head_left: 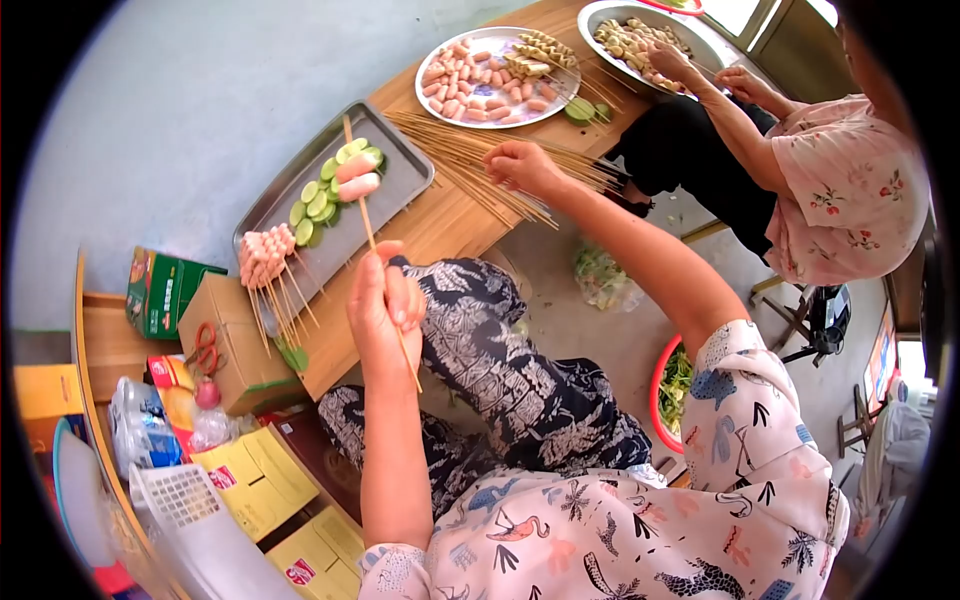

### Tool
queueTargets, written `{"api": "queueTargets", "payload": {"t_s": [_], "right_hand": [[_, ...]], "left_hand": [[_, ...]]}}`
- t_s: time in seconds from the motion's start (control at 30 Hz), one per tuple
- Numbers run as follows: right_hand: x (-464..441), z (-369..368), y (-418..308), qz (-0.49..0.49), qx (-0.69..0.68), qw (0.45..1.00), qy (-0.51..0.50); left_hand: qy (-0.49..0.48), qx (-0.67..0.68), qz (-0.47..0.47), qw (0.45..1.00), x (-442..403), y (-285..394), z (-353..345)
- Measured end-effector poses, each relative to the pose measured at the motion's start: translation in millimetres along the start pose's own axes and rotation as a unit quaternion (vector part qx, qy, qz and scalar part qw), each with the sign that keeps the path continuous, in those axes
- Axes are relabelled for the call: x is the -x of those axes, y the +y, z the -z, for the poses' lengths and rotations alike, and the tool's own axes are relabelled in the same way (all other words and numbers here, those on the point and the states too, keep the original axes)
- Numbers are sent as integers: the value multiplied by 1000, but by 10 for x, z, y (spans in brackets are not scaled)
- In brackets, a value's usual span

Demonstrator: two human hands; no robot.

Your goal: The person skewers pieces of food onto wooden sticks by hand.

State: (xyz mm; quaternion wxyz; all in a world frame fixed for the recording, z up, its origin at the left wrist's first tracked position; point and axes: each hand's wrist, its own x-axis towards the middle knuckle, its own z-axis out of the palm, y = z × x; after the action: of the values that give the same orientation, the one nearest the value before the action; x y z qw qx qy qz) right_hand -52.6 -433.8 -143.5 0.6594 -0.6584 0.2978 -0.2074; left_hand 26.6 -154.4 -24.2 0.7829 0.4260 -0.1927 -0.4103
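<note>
Head view showed a table [448,238]; its tray [405,165] had bare room at the right. Beside it, loose sticks [453,150] overhung the near table edge. The right hand [518,166] curled over them, its hold unclear; the left hand [383,303] gripped 1 skewer [365,220], its 2 sausages [358,187] above the tray.

A long wooden table [455,228] runs along the wall, and a rectangular metal tray [405,165] lies lengthwise on its left part, against the wall-side edge. Next to the tray, loose bamboo skewers [455,150] fan across the surface, many of their ends jutting past the seat-side edge. Further right sit a round patterned plate [490,45], skewered green slices [583,110] just beside it, and a large metal basin [700,38] toward the right end.
</note>
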Motion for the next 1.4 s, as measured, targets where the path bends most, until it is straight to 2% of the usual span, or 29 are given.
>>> {"api": "queueTargets", "payload": {"t_s": [0.07, 0.17, 0.2, 0.27, 0.3, 0.37, 0.47, 0.57, 0.7, 0.83, 0.93, 0.97, 1.0, 1.03, 1.07, 1.1, 1.2, 1.3, 1.4], "right_hand": [[-278, 240, 153, 56, 116, 989, 67], [-625, 503, 129, 200, 347, 901, 168], [-705, 538, 119, 199, 345, 902, 167], [-843, 605, 97, 92, 403, 898, 151], [-893, 614, 99, 90, 402, 899, 151], [-988, 593, 156, 85, 507, 853, 92], [-1157, 504, 256, 84, 519, 840, 137], [-1260, 511, 252, 28, 562, 822, 92], [-1316, 481, 241, 1, 552, 830, 85], [-1295, 466, 161, -2, 555, 827, 88], [-1182, 452, 18, 47, 568, 816, 95], [-1148, 444, -59, -28, 290, 955, 61], [-1100, 420, -130, -101, -18, 995, 18], [-1024, 359, -180, -95, -16, 995, 17], [-956, 282, -205, -95, -185, 978, -10], [-861, 195, -265, -93, -347, 932, -40], [-515, -91, -543, -48, -398, 900, -173], [-185, -466, -863, -32, -404, 883, -236], [46, -876, -1137, -27, -413, 875, -249]], "left_hand": [[-5, 11, -6, 1000, -32, 0, 39], [21, 8, -2, 1000, -56, 10, 28], [42, 1, -3, 999, -56, 16, -2], [55, -36, -5, 998, -35, 16, -64], [68, -69, -9, 995, -24, 8, -96], [81, -90, -9, 993, 1, -20, -109], [81, -125, -28, 988, 17, -54, -109], [89, -151, -39, 984, 14, -69, -120], [92, -168, -52, 980, 13, -103, -128], [92, -170, -55, 980, 6, -120, -148], [91, -168, -47, 980, 24, -121, -151], [91, -167, -52, 980, 31, -118, -145], [88, -158, -47, 982, 40, -110, -135], [85, -150, -42, 984, 54, -100, -123], [78, -133, -43, 987, 66, -87, -111], [76, -132, -51, 987, 98, -73, -108], [93, -60, -25, 994, 254, -59, -57], [84, -76, -2, 994, 545, -14, 60], [81, -67, 16, 994, 851, 130, 158]]}}
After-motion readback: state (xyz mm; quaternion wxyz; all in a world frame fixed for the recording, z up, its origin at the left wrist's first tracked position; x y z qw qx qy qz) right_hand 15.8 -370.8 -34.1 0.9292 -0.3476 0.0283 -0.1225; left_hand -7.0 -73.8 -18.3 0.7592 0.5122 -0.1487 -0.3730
